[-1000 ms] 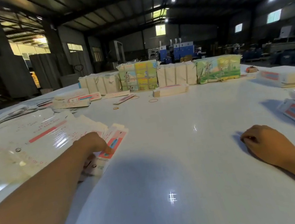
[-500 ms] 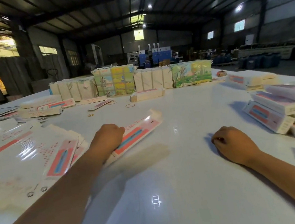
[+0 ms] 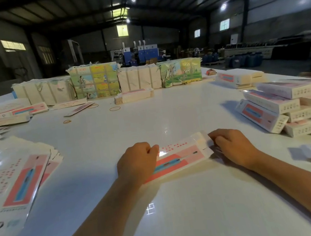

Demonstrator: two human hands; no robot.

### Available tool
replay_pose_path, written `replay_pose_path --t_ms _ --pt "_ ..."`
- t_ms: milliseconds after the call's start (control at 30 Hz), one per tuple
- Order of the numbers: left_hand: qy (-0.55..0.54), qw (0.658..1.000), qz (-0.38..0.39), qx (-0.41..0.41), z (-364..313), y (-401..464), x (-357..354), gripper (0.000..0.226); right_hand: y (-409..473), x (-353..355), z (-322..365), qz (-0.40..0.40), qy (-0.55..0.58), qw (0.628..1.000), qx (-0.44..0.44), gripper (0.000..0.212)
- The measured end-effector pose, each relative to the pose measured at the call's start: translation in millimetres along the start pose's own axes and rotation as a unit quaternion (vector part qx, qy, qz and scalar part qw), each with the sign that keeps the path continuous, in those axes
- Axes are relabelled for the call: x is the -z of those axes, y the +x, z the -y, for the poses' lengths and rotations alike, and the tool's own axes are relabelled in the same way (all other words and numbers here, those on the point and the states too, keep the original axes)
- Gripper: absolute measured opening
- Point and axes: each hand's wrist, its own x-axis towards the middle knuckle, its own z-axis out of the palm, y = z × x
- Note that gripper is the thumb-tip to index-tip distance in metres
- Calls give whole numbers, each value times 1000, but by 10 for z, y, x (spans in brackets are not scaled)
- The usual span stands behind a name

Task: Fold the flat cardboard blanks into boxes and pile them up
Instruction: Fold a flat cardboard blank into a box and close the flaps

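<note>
Head view: folded boxes [image 3: 293, 107] right of hands [image 3: 185, 154]

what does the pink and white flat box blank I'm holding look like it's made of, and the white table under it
The pink and white flat box blank looks like thin printed cardboard with a glossy coating: light glares off its top, and its flaps are creased. The white table appears smooth, hard and glossy, perhaps laminate or painted board, since it mirrors the ceiling lights; which one cannot be told.

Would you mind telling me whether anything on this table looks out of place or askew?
Three loose tan rubber bands lie scattered on the white table, and the folded pink-and-white boxes at right are piled unevenly.
</note>
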Motion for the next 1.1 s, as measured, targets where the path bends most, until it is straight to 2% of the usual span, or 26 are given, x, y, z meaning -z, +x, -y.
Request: replay_pose_path --t_ms 100,200,267,300,400,433,567,700,800,867,1000,1100 --pt "-11 1000 1 -7 -22 -29 0 39 -55 44 27 -22 131 991 -26 29" --pt "-21 999 5 -28 -91 -81 32 38 -78 33 44 -27 132 990 -27 16" --pt "13 997 -4 -81 -156 -136 58 38 -73 38 47 -38 136 989 -39 15" --pt "47 992 -12 -120 -188 -168 67 48 -70 45 48 -41 148 987 -48 15" --pt "140 968 8 -209 -283 -287 71 102 -58 67 48 -52 203 975 -78 16" --pt "164 961 12 -223 -304 -307 59 107 -58 75 49 -57 217 971 -83 17" --pt "193 954 -16 -229 -343 -274 25 85 -54 86 59 -62 273 955 -95 20" --pt "111 972 -63 -197 -330 -215 91 63 -51 63 37 -89 311 942 -93 18" --pt "61 986 -46 -149 -288 -191 121 55 -65 54 2 -161 244 953 -82 21" --pt "28 990 -33 -133 -267 -179 120 53 -99 48 27 -182 207 961 -25 21" --pt "30 989 -13 -142 -283 -186 108 53 -164 -27 163 -101 201 972 66 31" --pt "51 987 -10 -150 -315 -206 96 53 -177 -66 220 -73 234 968 51 37"
